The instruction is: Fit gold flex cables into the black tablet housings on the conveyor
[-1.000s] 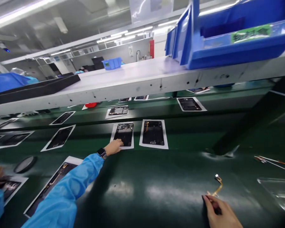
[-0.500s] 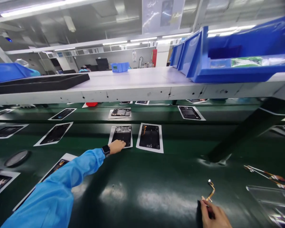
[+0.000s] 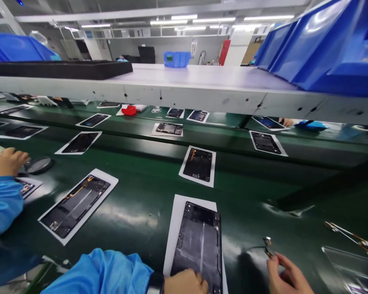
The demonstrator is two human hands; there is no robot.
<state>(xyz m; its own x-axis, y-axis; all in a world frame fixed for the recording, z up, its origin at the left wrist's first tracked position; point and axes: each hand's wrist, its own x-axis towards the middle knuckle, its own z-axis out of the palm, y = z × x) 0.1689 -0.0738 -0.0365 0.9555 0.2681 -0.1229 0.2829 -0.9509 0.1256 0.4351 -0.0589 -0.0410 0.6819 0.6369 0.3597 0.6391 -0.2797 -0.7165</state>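
Note:
My left hand (image 3: 186, 281), below a blue sleeve and a dark watch, has curled fingers on the lower left part of a black tablet housing (image 3: 199, 241). That housing lies on a white sheet (image 3: 175, 218) close to me; its lower end runs out of view. At the lower right, my right hand (image 3: 286, 275) pinches a small flex cable (image 3: 267, 247) between thumb and fingertips, above the green bench. Another tablet housing (image 3: 198, 164) with an orange flex cable lies beyond. To the left is a larger-looking housing (image 3: 76, 206) on paper, set at a slant.
A co-worker's hand (image 3: 8, 161) is at the left, by a round dark dish (image 3: 39, 165). More flex cables (image 3: 351, 237) and a clear plastic tray (image 3: 349, 265) lie at right. A white shelf (image 3: 202, 96) carrying blue bins (image 3: 313, 49) crosses overhead; a dark post (image 3: 319, 183) supports it.
My left hand has drawn one tablet housing and its sheet from the back row toward me. My right hand still pinches the flex cable. The view has tilted down.

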